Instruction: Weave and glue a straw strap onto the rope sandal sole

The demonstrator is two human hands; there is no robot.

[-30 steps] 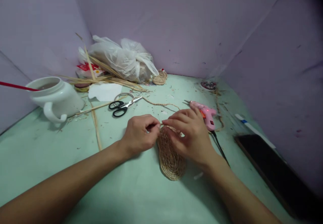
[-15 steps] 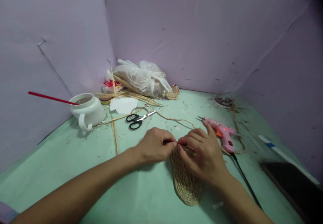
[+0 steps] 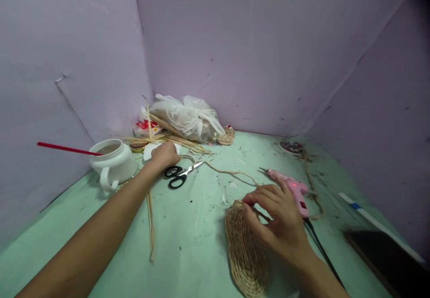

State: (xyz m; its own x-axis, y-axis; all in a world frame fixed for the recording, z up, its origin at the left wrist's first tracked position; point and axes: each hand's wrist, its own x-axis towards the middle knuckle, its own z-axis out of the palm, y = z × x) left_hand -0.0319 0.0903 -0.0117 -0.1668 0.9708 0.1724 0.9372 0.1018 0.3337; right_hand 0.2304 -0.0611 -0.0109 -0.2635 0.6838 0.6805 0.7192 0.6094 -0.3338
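Observation:
An oval woven straw piece (image 3: 243,249) lies on the green table (image 3: 188,235) close in front of me. My right hand (image 3: 280,226) rests on its far end, curled fingertips pressing and gripping the edge. My left hand (image 3: 164,155) is stretched out to the back left, fingers curled down over a white paper (image 3: 149,149) and loose straw strips (image 3: 174,140), just beyond the black-handled scissors (image 3: 178,175). What its fingers enclose is hidden.
A white mug (image 3: 112,163) with a red stick stands at the left. A pink glue gun (image 3: 290,186) with its black cord lies right of my hand. A plastic bag (image 3: 186,117) sits in the corner, twine (image 3: 231,172) crosses the middle, and a dark board (image 3: 386,253) lies at the right.
My left hand has left the woven piece and reached far left to the paper and straw by the scissors. My right hand stays on the piece. The view has tilted up.

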